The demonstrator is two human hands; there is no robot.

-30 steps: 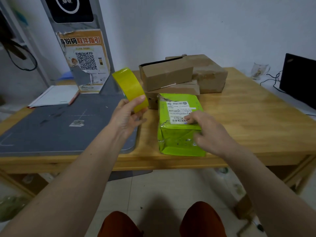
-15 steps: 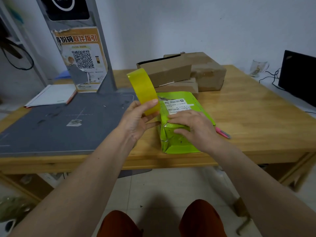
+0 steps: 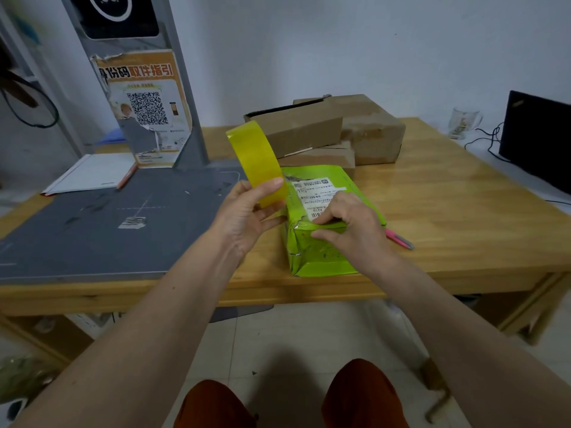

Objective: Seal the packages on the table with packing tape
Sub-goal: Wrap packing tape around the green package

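Observation:
A bright green package (image 3: 321, 261) with a white shipping label lies near the front edge of the wooden table (image 3: 463, 211). My left hand (image 3: 247, 217) grips a roll of yellow packing tape (image 3: 256, 159), held upright against the package's left side. My right hand (image 3: 349, 230) lies on top of the package, fingertips pressing along its upper front edge by the label. Behind it, brown cardboard boxes (image 3: 333, 131) are stacked; one has an open flap.
A grey mat (image 3: 92, 223) covers the table's left part, with a grey post (image 3: 148, 88) bearing a QR-code poster at its back. A white notebook (image 3: 89, 173) lies far left. A pink pen (image 3: 400, 239) lies right of the package. A glass mug (image 3: 463, 122) and black monitor (image 3: 537, 137) stand far right.
My left hand has carried the tape roll rightward to the package's left side. My right hand slid toward the package's front edge. A pink pen beside it has come into view.

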